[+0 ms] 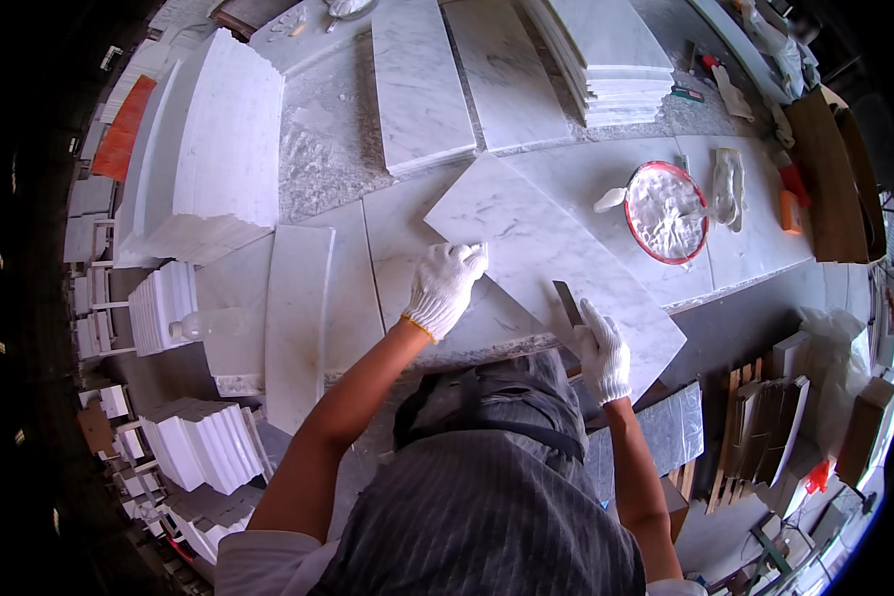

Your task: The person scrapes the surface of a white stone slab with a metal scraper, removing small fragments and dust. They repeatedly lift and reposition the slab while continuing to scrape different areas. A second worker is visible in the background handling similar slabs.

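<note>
A pale grey-veined marble slab (546, 228) lies at a slant in front of me, its near right corner jutting past the table edge. My left hand (447, 286), in a white knit glove, is closed over the slab's left edge, fingertips against its top face. Whether something small is pinched there is hidden. My right hand (603, 356), gloved alike, grips a flat, dark-bladed scraper (566, 301) over the slab's near right part; the blade points away from me. Right of the slab stands a red-rimmed round tub (636, 238) of white paste.
Stacked white slabs (219, 139) stand at the left, and more marble slabs (422, 89) lie at the back. A clear bottle (209, 325) lies at the left. Beyond the tub are a plastic-wrapped item (729, 189), an orange box (791, 212) and a cardboard box (829, 179).
</note>
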`<state>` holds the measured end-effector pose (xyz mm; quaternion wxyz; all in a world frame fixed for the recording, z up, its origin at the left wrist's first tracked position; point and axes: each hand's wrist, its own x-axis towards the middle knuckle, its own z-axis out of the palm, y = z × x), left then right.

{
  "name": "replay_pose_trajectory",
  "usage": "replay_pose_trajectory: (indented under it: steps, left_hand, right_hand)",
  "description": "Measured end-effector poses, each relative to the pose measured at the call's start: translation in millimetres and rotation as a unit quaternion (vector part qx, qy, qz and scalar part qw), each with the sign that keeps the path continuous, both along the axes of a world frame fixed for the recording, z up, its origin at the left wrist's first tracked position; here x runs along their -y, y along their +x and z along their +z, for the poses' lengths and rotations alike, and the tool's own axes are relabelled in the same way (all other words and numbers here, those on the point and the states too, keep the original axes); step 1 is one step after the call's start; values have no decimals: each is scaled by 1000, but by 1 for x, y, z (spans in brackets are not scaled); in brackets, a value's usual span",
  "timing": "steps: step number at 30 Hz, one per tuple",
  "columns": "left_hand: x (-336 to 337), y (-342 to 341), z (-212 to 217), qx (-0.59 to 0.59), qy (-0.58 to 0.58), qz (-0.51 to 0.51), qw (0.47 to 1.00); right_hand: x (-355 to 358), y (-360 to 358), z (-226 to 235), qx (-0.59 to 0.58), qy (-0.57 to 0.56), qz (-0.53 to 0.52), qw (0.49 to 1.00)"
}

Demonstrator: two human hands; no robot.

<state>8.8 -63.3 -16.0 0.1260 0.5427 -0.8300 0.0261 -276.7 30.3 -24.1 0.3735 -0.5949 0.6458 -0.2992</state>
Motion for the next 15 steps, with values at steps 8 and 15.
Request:
replay_pose_trajectory:
  steps: [8, 15]
  left_hand:
    - [-1, 82, -19, -200, 31, 223, 954]
    - [-23, 75, -7, -66, 51, 290, 953]
  right_hand:
    - [1, -2, 1, 2, 10, 7, 1000]
    - [27, -32, 30, 177, 71, -197, 962]
